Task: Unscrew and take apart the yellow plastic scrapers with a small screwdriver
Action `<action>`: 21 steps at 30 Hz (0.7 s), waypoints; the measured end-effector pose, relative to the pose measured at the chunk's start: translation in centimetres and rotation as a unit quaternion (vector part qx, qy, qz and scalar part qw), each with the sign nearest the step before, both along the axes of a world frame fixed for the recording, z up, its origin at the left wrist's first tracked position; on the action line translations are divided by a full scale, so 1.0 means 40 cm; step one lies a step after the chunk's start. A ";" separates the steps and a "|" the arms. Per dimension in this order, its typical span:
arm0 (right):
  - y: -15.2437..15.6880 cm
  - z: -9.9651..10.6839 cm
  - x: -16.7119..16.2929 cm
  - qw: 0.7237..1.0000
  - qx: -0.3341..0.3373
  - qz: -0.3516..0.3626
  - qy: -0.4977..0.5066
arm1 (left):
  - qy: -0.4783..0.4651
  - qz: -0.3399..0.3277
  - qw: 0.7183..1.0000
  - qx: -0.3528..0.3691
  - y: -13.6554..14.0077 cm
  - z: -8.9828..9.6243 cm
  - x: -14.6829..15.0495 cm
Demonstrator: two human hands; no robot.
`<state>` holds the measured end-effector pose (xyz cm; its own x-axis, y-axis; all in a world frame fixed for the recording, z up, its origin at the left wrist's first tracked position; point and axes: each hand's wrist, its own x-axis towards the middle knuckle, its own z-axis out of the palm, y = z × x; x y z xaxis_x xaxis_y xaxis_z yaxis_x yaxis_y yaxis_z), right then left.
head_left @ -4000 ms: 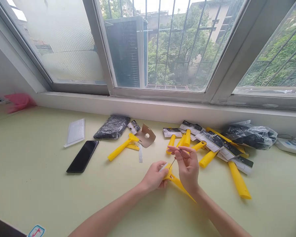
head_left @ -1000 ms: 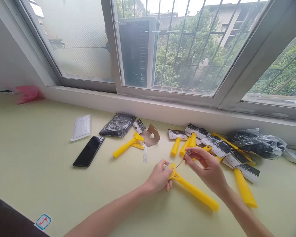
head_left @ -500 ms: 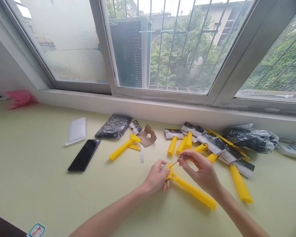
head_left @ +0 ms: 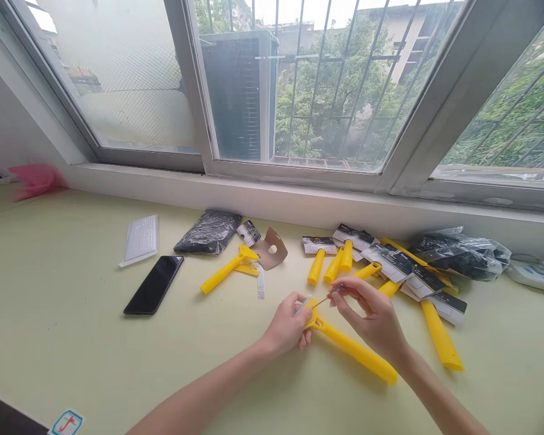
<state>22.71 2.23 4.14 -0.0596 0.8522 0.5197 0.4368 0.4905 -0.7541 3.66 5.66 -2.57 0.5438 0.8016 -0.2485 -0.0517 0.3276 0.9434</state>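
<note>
My left hand (head_left: 288, 324) is closed around the head of a yellow scraper (head_left: 358, 351), whose long handle slants down to the right over the table. A pale strip shows along the scraper's head beside my fingers. Between the thumb and fingers of my right hand (head_left: 369, 305) is a small screwdriver (head_left: 321, 301). Its thin shaft points left and its tip meets the yellow head; my fingers hide most of its grip. To the left lies another yellow scraper (head_left: 224, 272), with a metal blade (head_left: 260, 283) and a brown card (head_left: 271, 249) near it.
Several yellow-handled scrapers with black-and-white cards (head_left: 390, 263) lie heaped at the right, beside a black plastic-wrapped bundle (head_left: 462, 254). Further left are a phone (head_left: 154, 285), a dark wrapped packet (head_left: 208, 232) and a white packet (head_left: 140, 238). The window sill (head_left: 254, 193) borders the table's back.
Both hands keep their hold on the scraper and the screwdriver. The fingers of my right hand have shifted very slightly on the screwdriver; the other things lie as before.
</note>
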 end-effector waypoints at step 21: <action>-0.005 -0.001 -0.006 0.999 0.026 -0.025 -0.014 | 0.012 0.001 1.000 0.011 -0.002 0.007 0.001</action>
<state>22.48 2.03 4.10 -0.0331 0.8264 0.5621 0.4831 0.5056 -0.7148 3.69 5.58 -2.28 0.5356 0.8086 -0.2436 -0.0288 0.3058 0.9516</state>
